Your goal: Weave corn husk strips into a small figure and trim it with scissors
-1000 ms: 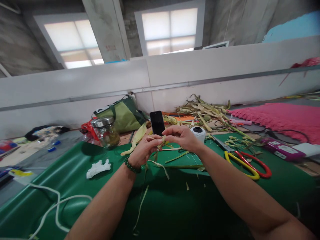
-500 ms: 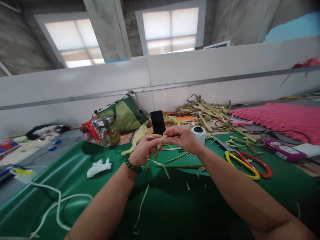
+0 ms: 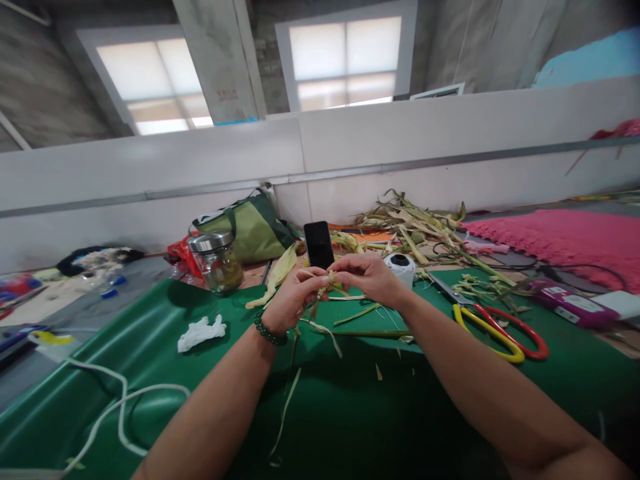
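Between my two hands is a small bunch of pale corn husk (image 3: 323, 291), with strips trailing below it. My left hand (image 3: 295, 297), with a green bead bracelet at the wrist, grips the bunch between thumb and fingers. From the other side, my right hand (image 3: 369, 277) pinches the top of the same husk, its fingertips almost meeting the left thumb. Just behind them a black phone (image 3: 319, 245) stands upright. Loose husk strips (image 3: 327, 335) lie on the green mat below the hands. A larger pale husk leaf (image 3: 279, 273) is at the left.
Scissors (image 3: 493, 327) with red and yellow handles lie at the right, near a thread spool (image 3: 401, 269). A glass jar (image 3: 220, 267), a green bag (image 3: 253, 230), crumpled tissue (image 3: 201, 333) and a white cable (image 3: 123, 407) are at the left. Dry husks (image 3: 410, 220) pile up behind.
The whole view has shifted slightly. Both hands stay together on the husk, with only small finger movements.
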Demonstrator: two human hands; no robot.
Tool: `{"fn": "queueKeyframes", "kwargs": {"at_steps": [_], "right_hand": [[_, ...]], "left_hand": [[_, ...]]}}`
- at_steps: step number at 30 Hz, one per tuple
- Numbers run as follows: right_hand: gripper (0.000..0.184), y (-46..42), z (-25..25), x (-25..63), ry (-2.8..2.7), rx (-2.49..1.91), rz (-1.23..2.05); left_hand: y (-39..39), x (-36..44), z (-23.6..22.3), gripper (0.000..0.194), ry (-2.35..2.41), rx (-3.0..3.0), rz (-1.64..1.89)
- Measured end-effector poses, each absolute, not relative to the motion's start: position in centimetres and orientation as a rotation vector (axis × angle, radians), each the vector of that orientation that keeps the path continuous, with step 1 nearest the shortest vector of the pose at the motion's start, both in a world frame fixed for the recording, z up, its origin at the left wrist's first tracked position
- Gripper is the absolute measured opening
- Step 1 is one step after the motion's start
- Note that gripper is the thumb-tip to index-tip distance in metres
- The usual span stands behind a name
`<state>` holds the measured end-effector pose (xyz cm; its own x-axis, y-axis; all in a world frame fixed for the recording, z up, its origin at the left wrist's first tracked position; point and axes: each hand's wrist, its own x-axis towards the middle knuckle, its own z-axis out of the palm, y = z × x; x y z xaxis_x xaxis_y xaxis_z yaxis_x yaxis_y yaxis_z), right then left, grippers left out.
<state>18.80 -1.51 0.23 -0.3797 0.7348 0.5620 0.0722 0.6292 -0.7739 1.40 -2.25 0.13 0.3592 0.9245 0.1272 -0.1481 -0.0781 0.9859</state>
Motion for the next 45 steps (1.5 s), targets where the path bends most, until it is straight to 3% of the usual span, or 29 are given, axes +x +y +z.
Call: {"fn": "queueKeyframes", "kwargs": {"at_steps": [6,13,16,22,28,34,37,41,45], "right_hand": [[0.021,-1.4,0.0,18.7,-1.863,-0.663,0.710],[0.019,-1.0,-0.1,19.2,-1.685,-0.634,0.729],[0.016,-1.2,0.0,19.2,-1.738,-0.601,0.687],[0.010,-1.5,0.1,19.0,-1.826,-0.560,0.535],[0.017,-1.9,0.1,18.6,-1.887,-0.632,0.329],[0.020,-1.8,-0.4,18.1,-1.826,-0.713,0.359],[0.016,-1.9,-0.1,18.6,-1.790,-0.664,0.486],[0.040,-2.2,0.5,19.7,-1.950,-0.556,0.600],[0.023,-2.3,0.8,20.1,-2.224,-0.507,0.512]], "left_hand": [[-2.2,1.6,-0.1,0.025,0.769,1.416,1.047],[-2.7,1.8,-0.4,0.020,0.785,1.823,1.592],[-2.8,1.8,-0.6,0.017,0.745,1.957,1.634],[-2.6,1.9,-0.6,0.014,0.790,1.918,1.542],[-2.7,2.1,-0.5,0.016,0.838,1.844,1.481],[-2.7,2.4,-0.4,0.022,0.889,1.701,1.509],[-2.4,2.2,-0.3,0.027,0.868,1.530,1.375],[-2.2,1.7,-0.1,0.023,0.804,1.488,1.114],[-2.2,1.3,0.2,0.015,0.840,1.598,0.863]]}}
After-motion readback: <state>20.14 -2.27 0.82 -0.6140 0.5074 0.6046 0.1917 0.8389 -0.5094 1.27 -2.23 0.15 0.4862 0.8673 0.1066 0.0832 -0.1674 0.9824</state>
